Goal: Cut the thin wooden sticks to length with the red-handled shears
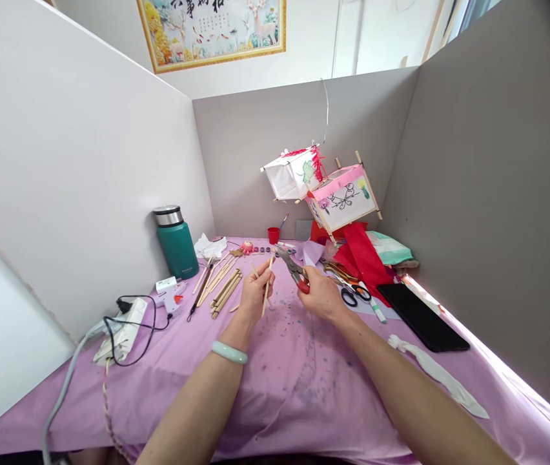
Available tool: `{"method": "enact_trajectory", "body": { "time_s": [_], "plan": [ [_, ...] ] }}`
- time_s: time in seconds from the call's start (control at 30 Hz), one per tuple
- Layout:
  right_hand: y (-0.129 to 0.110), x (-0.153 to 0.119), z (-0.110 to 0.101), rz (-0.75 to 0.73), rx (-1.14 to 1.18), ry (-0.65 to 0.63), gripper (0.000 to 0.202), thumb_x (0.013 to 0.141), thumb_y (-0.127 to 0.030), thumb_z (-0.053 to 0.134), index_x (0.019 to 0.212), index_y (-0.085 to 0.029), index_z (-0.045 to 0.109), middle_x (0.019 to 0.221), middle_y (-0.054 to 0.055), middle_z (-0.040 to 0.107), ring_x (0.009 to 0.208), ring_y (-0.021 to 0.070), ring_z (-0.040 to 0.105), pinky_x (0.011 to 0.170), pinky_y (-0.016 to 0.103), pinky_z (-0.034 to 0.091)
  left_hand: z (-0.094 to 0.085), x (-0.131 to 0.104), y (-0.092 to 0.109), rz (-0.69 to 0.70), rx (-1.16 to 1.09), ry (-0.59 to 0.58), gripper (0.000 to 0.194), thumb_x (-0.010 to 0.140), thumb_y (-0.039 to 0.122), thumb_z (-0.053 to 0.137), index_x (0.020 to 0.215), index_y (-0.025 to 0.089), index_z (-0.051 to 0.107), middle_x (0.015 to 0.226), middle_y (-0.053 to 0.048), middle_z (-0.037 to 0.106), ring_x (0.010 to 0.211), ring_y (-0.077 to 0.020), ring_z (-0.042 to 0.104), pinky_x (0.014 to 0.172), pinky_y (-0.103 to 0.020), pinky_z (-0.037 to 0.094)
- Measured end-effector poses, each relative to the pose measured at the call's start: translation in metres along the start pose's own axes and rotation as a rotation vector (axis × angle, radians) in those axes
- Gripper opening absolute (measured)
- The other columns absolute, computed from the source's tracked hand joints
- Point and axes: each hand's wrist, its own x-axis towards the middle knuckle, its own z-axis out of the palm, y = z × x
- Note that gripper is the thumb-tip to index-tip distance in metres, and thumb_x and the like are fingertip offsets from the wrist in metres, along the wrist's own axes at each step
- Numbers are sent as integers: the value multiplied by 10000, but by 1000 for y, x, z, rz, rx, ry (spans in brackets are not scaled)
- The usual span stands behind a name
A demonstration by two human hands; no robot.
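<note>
My left hand (255,292), with a pale green bangle on its wrist, is closed around thin wooden sticks (268,284) above the middle of the table. Just to its right, my right hand (319,292) grips red-handled pliers (292,263), whose metal jaws point up and left, close to the stick tops. Bundled bamboo sticks (226,294) lie left of my left hand, with loose thin sticks (217,279) behind them. Black-handled scissors (350,296) rest right of my right hand.
A green bottle (176,245), a glue gun (171,297) and a power strip (127,329) stand or lie left. Two paper lanterns (345,197) are at the back. On the right are red cloth (365,258), a black tablet (420,316) and white cloth (439,374).
</note>
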Motion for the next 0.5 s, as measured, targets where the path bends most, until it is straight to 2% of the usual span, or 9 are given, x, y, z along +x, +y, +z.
{"method": "enact_trajectory", "body": {
  "time_s": [0.1, 0.27, 0.5],
  "plan": [
    [0, -1, -1, -59, -55, -8, 349, 747, -237, 559, 1088, -166, 523, 1049, 97, 607, 960, 227, 550, 743, 290, 349, -2, 2, -1, -3, -21, 20, 519, 643, 350, 753, 1085, 128, 595, 552, 82, 426, 412, -33, 268, 409, -206, 167],
    [-1, -3, -3, -115, -156, 32, 373, 739, -240, 570, 1097, -155, 510, 1071, 122, 580, 1038, 272, 496, 823, 337, 336, -5, 4, -2, -8, -21, 23, 425, 635, 344, 760, 962, 132, 591, 563, 74, 448, 415, -28, 272, 402, -199, 164],
    [2, -2, -7, -111, -169, -15, 311, 757, -217, 559, 1060, -163, 511, 1052, 113, 579, 1009, 259, 508, 793, 326, 335, -6, 4, -1, -13, 2, -6, 468, 648, 357, 756, 1024, 124, 604, 538, 78, 424, 413, -32, 256, 407, -199, 157]
  ]
}}
